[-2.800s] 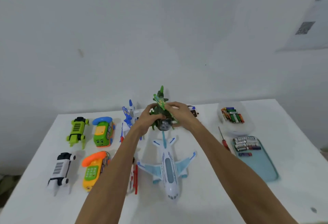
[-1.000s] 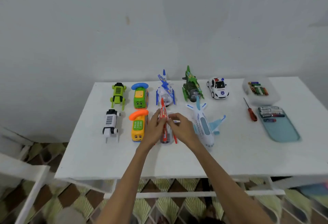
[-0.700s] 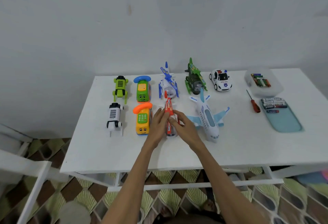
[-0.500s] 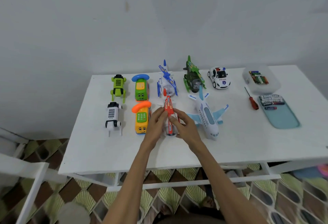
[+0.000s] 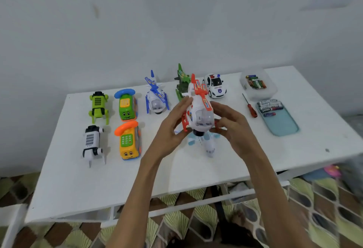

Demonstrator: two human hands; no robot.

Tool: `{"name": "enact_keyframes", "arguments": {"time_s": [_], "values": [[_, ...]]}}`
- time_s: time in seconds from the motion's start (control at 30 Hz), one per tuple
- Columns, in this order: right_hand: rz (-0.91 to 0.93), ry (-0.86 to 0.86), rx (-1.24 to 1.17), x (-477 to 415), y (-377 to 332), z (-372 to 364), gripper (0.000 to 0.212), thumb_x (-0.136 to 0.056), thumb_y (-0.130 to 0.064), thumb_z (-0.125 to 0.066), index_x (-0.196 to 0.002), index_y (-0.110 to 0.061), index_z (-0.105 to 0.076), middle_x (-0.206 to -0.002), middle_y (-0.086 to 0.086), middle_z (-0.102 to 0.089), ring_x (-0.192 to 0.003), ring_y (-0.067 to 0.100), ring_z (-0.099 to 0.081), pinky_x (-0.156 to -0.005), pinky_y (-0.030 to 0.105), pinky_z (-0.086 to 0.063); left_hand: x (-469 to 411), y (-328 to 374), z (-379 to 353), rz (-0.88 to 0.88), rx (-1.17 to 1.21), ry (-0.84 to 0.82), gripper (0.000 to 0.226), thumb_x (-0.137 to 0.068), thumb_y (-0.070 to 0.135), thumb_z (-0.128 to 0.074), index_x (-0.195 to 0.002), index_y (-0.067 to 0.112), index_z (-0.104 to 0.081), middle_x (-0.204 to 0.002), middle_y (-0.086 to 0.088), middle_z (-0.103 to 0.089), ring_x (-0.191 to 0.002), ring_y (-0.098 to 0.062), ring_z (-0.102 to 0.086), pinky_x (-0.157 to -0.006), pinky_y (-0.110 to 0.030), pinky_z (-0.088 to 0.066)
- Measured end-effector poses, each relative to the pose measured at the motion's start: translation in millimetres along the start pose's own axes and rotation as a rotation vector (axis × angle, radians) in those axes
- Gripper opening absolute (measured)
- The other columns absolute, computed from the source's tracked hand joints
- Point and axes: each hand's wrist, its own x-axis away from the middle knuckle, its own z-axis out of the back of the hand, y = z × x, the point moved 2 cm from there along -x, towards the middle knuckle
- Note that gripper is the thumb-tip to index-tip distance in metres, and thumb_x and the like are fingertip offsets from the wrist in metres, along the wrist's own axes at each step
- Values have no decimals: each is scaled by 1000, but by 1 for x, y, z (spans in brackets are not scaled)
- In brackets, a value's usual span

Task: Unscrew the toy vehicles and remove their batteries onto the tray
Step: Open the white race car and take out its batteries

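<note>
A white and red toy helicopter [image 5: 199, 110] is lifted above the table, nose toward me. My left hand [image 5: 172, 127] grips its left side and my right hand [image 5: 229, 124] grips its right side. Under it the white and blue toy airplane [image 5: 206, 143] lies on the table, partly hidden. A red-handled screwdriver [image 5: 249, 106] lies to the right. Beside it is the blue tray [image 5: 282, 124] with several batteries [image 5: 270, 105] at its far end.
On the white table [image 5: 186, 171] stand a green robot toy [image 5: 98, 104], a white robot toy [image 5: 92, 141], a green phone bus [image 5: 126, 104], a yellow phone bus [image 5: 128, 141], a blue helicopter [image 5: 156, 98], a green aircraft [image 5: 181, 82], a police car [image 5: 215, 88] and a clear box of batteries [image 5: 257, 86].
Both hands have lifted the red and white helicopter off the table and carried it up and to the right, over the airplane. The camera view has shifted.
</note>
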Motion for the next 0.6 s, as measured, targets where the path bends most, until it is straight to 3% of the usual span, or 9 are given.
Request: {"name": "enact_keyframes", "arguments": {"time_s": [0.1, 0.2, 0.37, 0.47, 0.53, 0.6], "values": [[50, 41, -62, -4, -4, 32, 50, -92, 13, -43, -131, -10, -63, -123, 5, -71, -113, 25, -67, -92, 38, -57, -25, 5, -27, -45, -42, 49, 69, -94, 15, -72, -155, 21, -41, -159, 6, -43, -147, -24, -40, -112, -54, -45], [30, 48, -144, -14, -11, 74, 36, -97, 2, -48, -123, -14, -68, -115, 7, -73, -104, 23, -67, -90, 37, -53, -56, 11, -59, -10, -62, 110, 71, -90, 31, -77, -153, 22, -46, -146, 3, -52, -132, -22, -53, -104, -45, -50], [107, 65, 154, -43, -14, 139, 21, -99, -38, -60, -118, -38, -69, -99, -9, -74, -91, 11, -66, -69, 26, -52, -97, 16, -119, 146, -46, 216, 63, -90, 48, -69, -148, 35, -48, -136, 9, -58, -126, -13, -56, -106, -28, -45], [146, 139, 250, -71, -23, 172, 22, -96, -55, -56, -107, -41, -69, -88, -14, -72, -83, 8, -67, -73, 29, -54, -125, 22, -158, 260, 96, 304, 60, -90, 52, -62, -143, 24, -55, -133, 5, -65, -123, -11, -60, -105, -32, -49], [143, 141, 339, -87, -24, 190, 30, -94, -62, -53, -101, -38, -69, -80, -13, -71, -75, 4, -66, -71, 25, -52, -138, 21, -183, 362, 202, 352, 52, -94, 55, -57, -134, 22, -62, -127, 5, -70, -119, -12, -64, -101, -34, -51], [147, 130, 396, -100, -22, 209, 35, -94, -64, -52, -93, -33, -68, -70, -11, -68, -65, 3, -64, -65, 23, -50, -149, 21, -206, 442, 258, 411, 59, -93, 68, -51, -126, 21, -66, -122, -1, -71, -114, -15, -66, -95, -37, -55]]}}
